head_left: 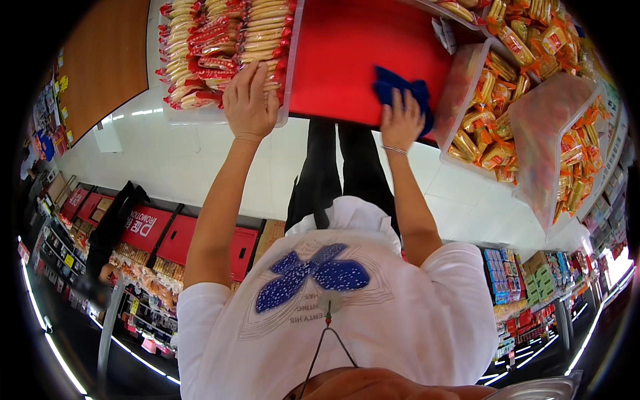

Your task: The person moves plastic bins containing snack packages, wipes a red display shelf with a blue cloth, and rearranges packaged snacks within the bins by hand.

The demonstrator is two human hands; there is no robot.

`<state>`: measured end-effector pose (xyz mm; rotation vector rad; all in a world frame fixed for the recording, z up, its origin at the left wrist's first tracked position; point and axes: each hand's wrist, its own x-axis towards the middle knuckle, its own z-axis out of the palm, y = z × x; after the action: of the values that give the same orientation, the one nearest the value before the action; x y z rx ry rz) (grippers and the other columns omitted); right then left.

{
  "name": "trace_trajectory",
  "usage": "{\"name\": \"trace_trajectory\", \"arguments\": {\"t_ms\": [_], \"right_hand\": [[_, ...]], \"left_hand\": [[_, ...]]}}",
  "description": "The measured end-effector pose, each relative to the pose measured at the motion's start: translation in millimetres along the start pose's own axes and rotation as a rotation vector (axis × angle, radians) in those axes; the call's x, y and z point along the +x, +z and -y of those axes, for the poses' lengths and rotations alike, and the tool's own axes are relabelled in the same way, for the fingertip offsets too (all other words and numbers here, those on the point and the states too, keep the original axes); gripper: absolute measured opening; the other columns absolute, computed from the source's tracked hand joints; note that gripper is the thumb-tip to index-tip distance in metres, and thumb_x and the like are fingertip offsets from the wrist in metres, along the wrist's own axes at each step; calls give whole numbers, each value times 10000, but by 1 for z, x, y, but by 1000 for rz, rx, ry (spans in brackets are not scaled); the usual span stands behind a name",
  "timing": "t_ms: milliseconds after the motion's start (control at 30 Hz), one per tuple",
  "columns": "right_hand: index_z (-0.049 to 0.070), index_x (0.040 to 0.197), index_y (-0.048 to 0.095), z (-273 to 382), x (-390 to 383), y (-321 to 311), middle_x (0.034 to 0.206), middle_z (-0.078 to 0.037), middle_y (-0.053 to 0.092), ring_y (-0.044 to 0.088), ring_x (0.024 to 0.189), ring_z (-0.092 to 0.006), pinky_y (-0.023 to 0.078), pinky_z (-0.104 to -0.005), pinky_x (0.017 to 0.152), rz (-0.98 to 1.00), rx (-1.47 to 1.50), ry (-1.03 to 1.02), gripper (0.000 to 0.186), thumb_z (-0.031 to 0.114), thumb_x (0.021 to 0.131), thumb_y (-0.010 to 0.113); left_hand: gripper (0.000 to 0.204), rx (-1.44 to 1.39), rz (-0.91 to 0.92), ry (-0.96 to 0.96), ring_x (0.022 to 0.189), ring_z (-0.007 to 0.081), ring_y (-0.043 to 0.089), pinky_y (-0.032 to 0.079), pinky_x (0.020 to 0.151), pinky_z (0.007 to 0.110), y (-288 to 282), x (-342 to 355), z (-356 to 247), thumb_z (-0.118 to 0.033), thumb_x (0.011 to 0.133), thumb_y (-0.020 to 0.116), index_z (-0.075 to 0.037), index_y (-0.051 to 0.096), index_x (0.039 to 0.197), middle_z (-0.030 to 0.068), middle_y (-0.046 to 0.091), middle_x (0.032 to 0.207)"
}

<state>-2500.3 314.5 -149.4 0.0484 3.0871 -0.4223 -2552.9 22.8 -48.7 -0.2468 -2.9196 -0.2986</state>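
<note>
My right hand [402,123] presses a dark blue cloth [427,115] against a red tabletop [363,57]. The cloth is smeared by motion and its far part bunches beyond my fingers. At the left, my left hand [251,107] rests with its fingers stretched over the near right corner of a clear plastic bin [291,73]. Rows of long pale snacks in red-and-clear wrappers [217,37] fill that bin, and my fingertips touch the nearest packets; nothing shows in its grasp.
Right of the red surface stand clear bins [460,83] of yellow-and-orange wrapped snacks [490,127]. A small grey-white packet [444,35] lies by their far edge. A brown board [107,60] is at far left. Stocked shelves [173,240] and a person in dark clothes [110,227] appear behind me.
</note>
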Motion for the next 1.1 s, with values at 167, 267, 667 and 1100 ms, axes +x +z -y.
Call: {"name": "trace_trajectory", "arguments": {"t_ms": [167, 267, 667, 1100], "right_hand": [[179, 1237, 532, 36, -8, -4, 1310, -57, 476, 419, 1192, -286, 230, -542, 1036, 114, -28, -175, 414, 255, 830, 538], [220, 1240, 523, 58, 51, 20, 1295, -17, 487, 427, 1197, -234, 226, -544, 1040, 116, 120, -515, 432, 241, 811, 566], [281, 1263, 493, -30, 189, 47, 1269, 8, 515, 479, 1153, -212, 269, -555, 1013, -209, -111, -217, 417, 356, 853, 503], [250, 1268, 482, 104, 164, 63, 1320, 24, 463, 400, 1232, -202, 238, -551, 1037, -35, 2, -440, 483, 228, 793, 566]], "left_hand": [[454, -35, -14, -13, 1123, 245, 469, 340, 955, 376, -2, 0, -3, -220, 778, 537, -91, 523, 1213, 58, 502, 1251], [455, -46, -6, -1, 1119, 248, 475, 339, 951, 372, -1, 2, 0, -226, 803, 510, -88, 509, 1237, 71, 502, 1247], [462, -62, 4, -29, 1108, 247, 479, 343, 955, 378, -1, 0, 4, -219, 786, 534, -95, 520, 1230, 61, 502, 1244], [475, -43, -12, 9, 1134, 243, 459, 325, 972, 377, 0, 1, 3, -220, 780, 538, -96, 508, 1237, 62, 497, 1253]]}}
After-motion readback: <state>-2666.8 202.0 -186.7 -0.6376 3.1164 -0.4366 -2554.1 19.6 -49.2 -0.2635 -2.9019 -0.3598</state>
